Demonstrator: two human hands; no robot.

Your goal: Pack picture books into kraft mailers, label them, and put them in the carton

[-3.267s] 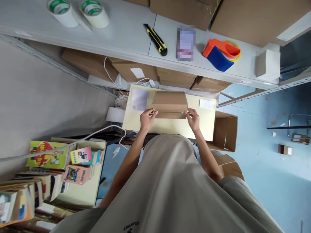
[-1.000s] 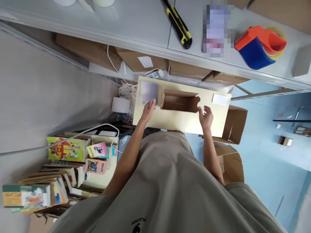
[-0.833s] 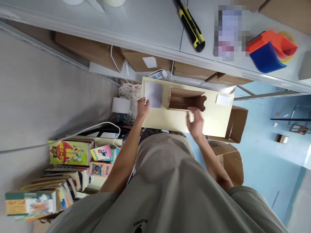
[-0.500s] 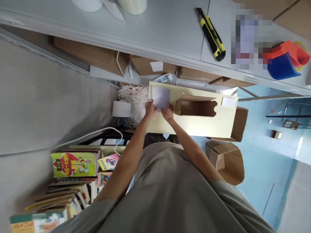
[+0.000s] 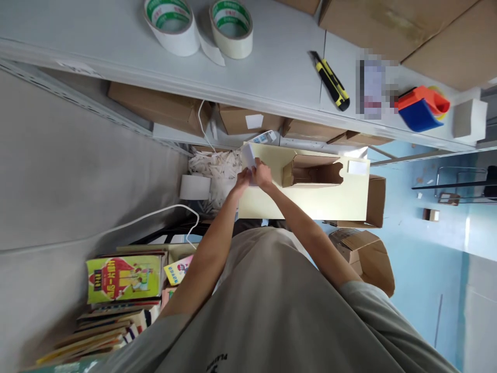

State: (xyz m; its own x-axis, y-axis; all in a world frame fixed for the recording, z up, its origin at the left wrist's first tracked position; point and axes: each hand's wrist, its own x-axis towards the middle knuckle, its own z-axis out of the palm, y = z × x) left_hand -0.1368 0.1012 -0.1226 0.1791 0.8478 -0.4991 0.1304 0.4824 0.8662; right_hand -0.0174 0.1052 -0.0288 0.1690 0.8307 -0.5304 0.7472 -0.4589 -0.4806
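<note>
A whitish-lilac sheet (image 5: 247, 153), looking narrow and folded over, lies at the left end of the pale yellow tabletop (image 5: 303, 203). My left hand (image 5: 243, 179) pinches its near edge at the left. Close beside it, my right hand (image 5: 263, 174) has its fingers bent over the sheet's right side, pressing on it. The two hands almost touch, and they hide the near part of the sheet. To the right of my right hand stands an open cardboard box (image 5: 315, 172). A small stack of white slips (image 5: 357, 167) rests at the tabletop's right end.
The grey shelf (image 5: 272, 67) above holds two tape rolls (image 5: 231, 31), a box cutter (image 5: 331, 82) and an orange-and-blue tape dispenser (image 5: 423, 109). Paper scraps (image 5: 215, 168) and a white roll (image 5: 195, 187) are at the left. Books (image 5: 120, 277) stand lower left; an opened carton (image 5: 368, 256) sits lower right.
The sheet lay flat and wide before; now it looks narrow and folded. My right hand has moved up onto it and left, nearer my left hand. The camera view has shifted.
</note>
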